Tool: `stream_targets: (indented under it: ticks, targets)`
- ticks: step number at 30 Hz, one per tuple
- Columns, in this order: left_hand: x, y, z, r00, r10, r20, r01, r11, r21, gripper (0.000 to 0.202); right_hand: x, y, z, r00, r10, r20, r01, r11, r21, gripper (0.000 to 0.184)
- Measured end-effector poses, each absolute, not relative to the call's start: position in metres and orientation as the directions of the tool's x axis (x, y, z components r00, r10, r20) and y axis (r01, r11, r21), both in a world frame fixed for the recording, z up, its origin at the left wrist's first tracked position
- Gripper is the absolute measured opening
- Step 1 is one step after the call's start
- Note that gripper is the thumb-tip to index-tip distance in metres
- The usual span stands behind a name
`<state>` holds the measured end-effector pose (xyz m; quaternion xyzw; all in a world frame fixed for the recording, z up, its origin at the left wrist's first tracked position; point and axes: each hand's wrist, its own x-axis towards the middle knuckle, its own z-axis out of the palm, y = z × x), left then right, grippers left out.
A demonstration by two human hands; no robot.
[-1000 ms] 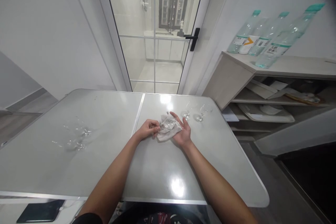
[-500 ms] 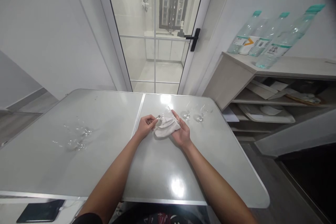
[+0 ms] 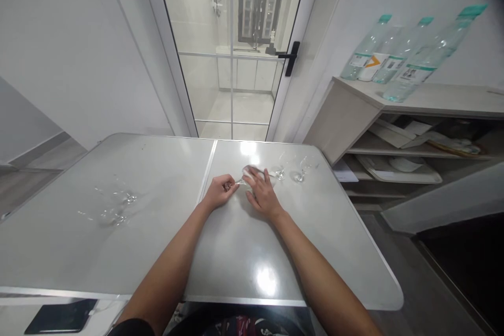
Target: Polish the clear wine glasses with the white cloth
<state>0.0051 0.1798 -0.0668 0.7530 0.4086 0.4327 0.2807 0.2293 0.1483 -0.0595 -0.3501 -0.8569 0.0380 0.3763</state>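
My left hand is closed, pinching the foot end of a clear stemmed glass that lies sideways above the table. Over the bowl end, my right hand presses a white cloth, its back facing up and its fingers curved. Most of the cloth and the bowl are hidden under those fingers. Just beyond my right hand stand two more clear stemmed glasses, the nearer one and another to its right.
More clear stemmed glasses stand on the left half of the pale table. A shelf unit with several plastic bottles is at the right. A glass door lies behind the table. A dark phone-like slab rests at lower left.
My right hand has turned from palm-up beneath the cloth to palm-down over the glass, taking the cloth with it. My left hand stays in nearly the same place, still gripping the glass.
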Motion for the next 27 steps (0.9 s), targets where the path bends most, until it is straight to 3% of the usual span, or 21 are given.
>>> stream_targets:
  ticks: [2, 4, 9, 12, 15, 17, 19, 22, 27]
  targets:
    - [0.005, 0.178, -0.066, 0.372, 0.819, 0.437, 0.376, -0.563, 0.736, 0.029, 0.227, 0.146, -0.055, -0.512, 0.602, 0.612, 0.58, 0.768, -0.271, 0.045]
    - [0.005, 0.177, -0.066, 0.419, 0.797, 0.435, 0.365, -0.587, 0.723, 0.027, 0.225, 0.145, -0.055, -0.463, 0.618, 0.635, 0.603, 0.745, -0.285, 0.038]
    - [0.008, 0.176, -0.066, 0.476, 0.777, 0.412, 0.341, -0.595, 0.728, 0.028, 0.225, 0.147, -0.066, -0.211, 0.753, 0.624, 0.569, 0.613, -0.548, 0.028]
    - [0.008, 0.175, -0.065, 0.484, 0.777, 0.403, 0.322, -0.586, 0.743, 0.029, 0.227, 0.149, -0.069, -0.027, 0.862, 0.505, 0.384, 0.476, -0.791, 0.027]
    - [0.009, 0.175, -0.062, 0.448, 0.803, 0.392, 0.292, -0.546, 0.785, 0.031, 0.227, 0.151, -0.065, 0.096, 0.952, 0.291, 0.025, 0.29, -0.957, 0.031]
    - [0.009, 0.175, -0.061, 0.395, 0.839, 0.375, 0.245, -0.49, 0.837, 0.032, 0.226, 0.15, -0.061, 0.022, 0.99, 0.137, -0.273, 0.138, -0.952, 0.04]
    - [0.01, 0.177, -0.061, 0.325, 0.882, 0.343, 0.181, -0.413, 0.892, 0.034, 0.226, 0.148, -0.057, -0.141, 0.988, 0.071, -0.454, -0.001, -0.891, 0.052]
    - [0.012, 0.179, -0.063, 0.244, 0.933, 0.263, 0.128, -0.3, 0.945, 0.037, 0.227, 0.145, -0.055, -0.266, 0.957, 0.115, -0.484, -0.029, -0.875, 0.062]
    - [0.014, 0.178, -0.064, 0.251, 0.942, 0.222, 0.097, -0.252, 0.963, 0.04, 0.225, 0.144, -0.057, -0.192, 0.969, 0.157, -0.433, 0.06, -0.9, 0.089]
